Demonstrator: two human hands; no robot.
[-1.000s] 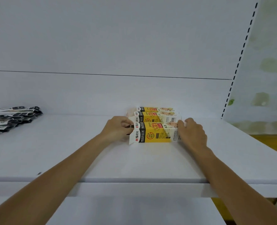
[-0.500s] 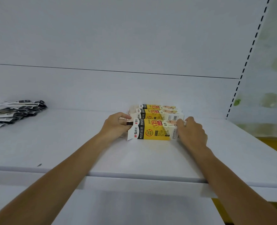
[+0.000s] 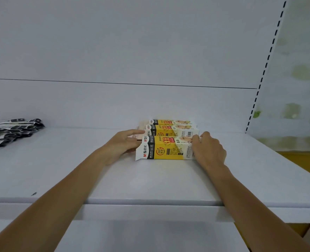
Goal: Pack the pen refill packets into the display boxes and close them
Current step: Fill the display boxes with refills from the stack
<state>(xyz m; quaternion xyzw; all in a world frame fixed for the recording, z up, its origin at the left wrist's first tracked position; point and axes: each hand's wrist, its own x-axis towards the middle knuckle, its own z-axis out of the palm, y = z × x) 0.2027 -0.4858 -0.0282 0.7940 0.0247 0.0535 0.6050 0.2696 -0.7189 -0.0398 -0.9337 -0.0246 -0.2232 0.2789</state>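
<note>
On the white shelf point(image 3: 150, 179), mid-depth and a bit right of centre, you have a row of yellow-and-white display boxes lying on their sides, one behind another and touching. The front display box point(image 3: 168, 149) is the one you are working on, and the rear display boxes point(image 3: 170, 127) sit just behind it against the back panel point(image 3: 150, 51). Your right hand point(image 3: 209, 150) has its fingers curled over the top right corner of the front display box, gripping that end. Your left hand point(image 3: 121, 144) is at the box's left end, index finger stretched toward the boxes. Its other fingers are partly hidden there, so I cannot tell whether it pinches anything. A white end flap point(image 3: 140, 151) juts out at that left end, so the box is not fully closed. The pen refill packets point(image 3: 10, 131) lie in a loose pile at the far left of the shelf, well apart from both hands.
</note>
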